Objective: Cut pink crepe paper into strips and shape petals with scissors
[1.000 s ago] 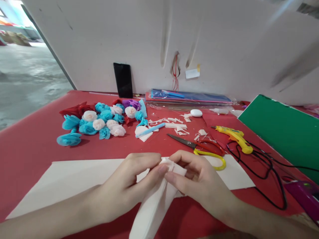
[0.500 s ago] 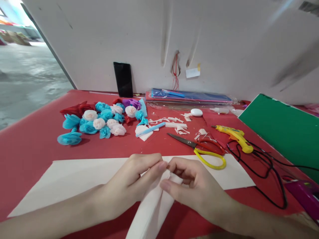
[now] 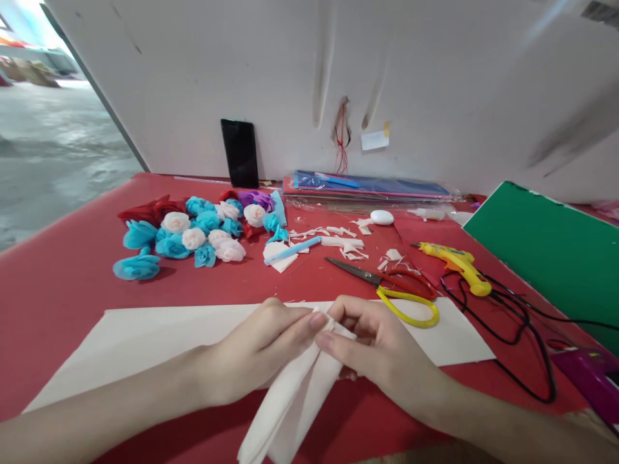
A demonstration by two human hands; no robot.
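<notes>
A folded strip of white crepe paper [image 3: 290,412] hangs toward the near edge, its top end pinched between both hands. My left hand [image 3: 265,348] grips it from the left with thumb and fingers. From the right, my right hand [image 3: 374,354] holds the same end, its thumb close to the left thumb. Behind the hands lies a wide white sheet [image 3: 159,335] on the red table [image 3: 68,303]. Scissors [image 3: 377,278] with one red and one yellow handle rest partly on that sheet, blades pointing left.
Blue, white, red and purple paper flowers [image 3: 193,238] sit at the back left. Paper scraps [image 3: 343,243] and a light blue stick [image 3: 293,250] lie mid-table. A yellow glue gun [image 3: 457,265], its black cable and a green board [image 3: 551,251] are right. A phone [image 3: 240,153] leans on the wall.
The fingertips have shifted slightly on the paper, and more of its top end shows between them. The hanging end has swung a little left and its layers are spread wider.
</notes>
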